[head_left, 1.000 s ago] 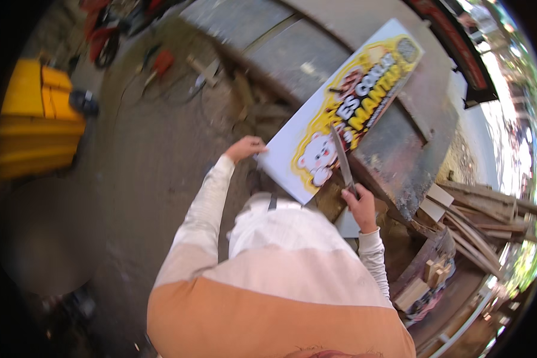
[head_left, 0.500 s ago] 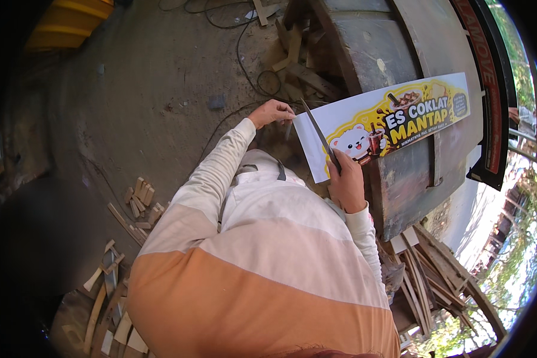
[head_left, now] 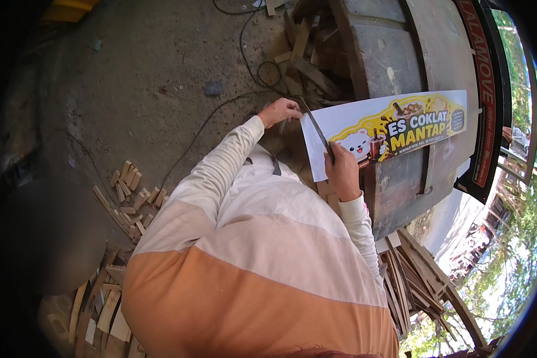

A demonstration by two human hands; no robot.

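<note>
A long printed banner sheet (head_left: 400, 132), white with yellow artwork, a cartoon bear and a drink cup, lies over a worn wooden bench (head_left: 395, 197) on my right. My right hand (head_left: 343, 174) is closed round the handle of a knife (head_left: 318, 128). Its long dark blade slants up and left across the sheet's left end. My left hand (head_left: 278, 112) is by the sheet's upper left corner, beside the blade tip. Its fingers are pinched together, and what they grip is too small to make out. The knife's handle is mostly hidden in my fist.
Wood offcuts (head_left: 304, 62) are heaped behind the bench. Small wooden blocks (head_left: 127, 179) lie on the floor at left, and curved wooden pieces (head_left: 104, 313) below them. A dark cable (head_left: 206, 119) runs over the floor. Timber strips (head_left: 409, 280) lean at lower right, near a dark signboard (head_left: 486, 101).
The view has shifted slightly. My right hand and the knife sit a little higher and further left against the sheet, and my left fingers remain near the blade tip.
</note>
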